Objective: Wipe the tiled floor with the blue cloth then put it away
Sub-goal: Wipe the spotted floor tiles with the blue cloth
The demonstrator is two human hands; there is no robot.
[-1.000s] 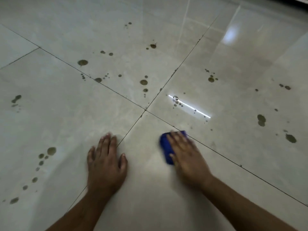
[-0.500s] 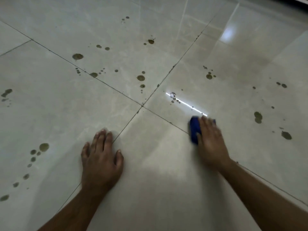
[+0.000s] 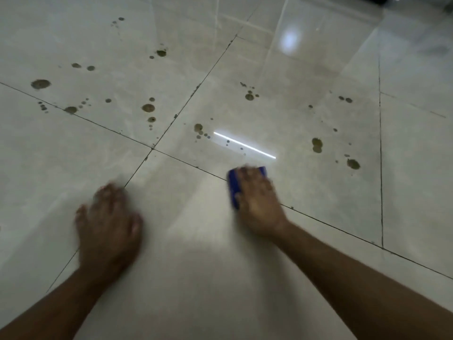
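Observation:
The blue cloth [image 3: 234,186] lies folded on the glossy pale tiled floor [image 3: 201,241], across a dark grout line, mostly hidden under my right hand [image 3: 257,200]. That hand lies flat on top of it, fingers stretched forward, pressing it down. My left hand [image 3: 107,222] rests palm down on the tile to the left, fingers spread and blurred. Brown spots dot the floor: a cluster [image 3: 199,131] just ahead of the cloth, a double blot [image 3: 317,144] to its right, and more [image 3: 148,107] beyond the grout crossing.
Further brown spots [image 3: 40,84] spread over the far left tiles and a blot [image 3: 353,164] lies at the right. A bright strip of reflected light [image 3: 245,146] sits just ahead of the cloth. Dark grout lines cross at the middle [image 3: 152,148].
My right hand swept the cloth from the middle out to the right and forward, then drew it slightly back. The view shifted, and my left hand now looks blurred.

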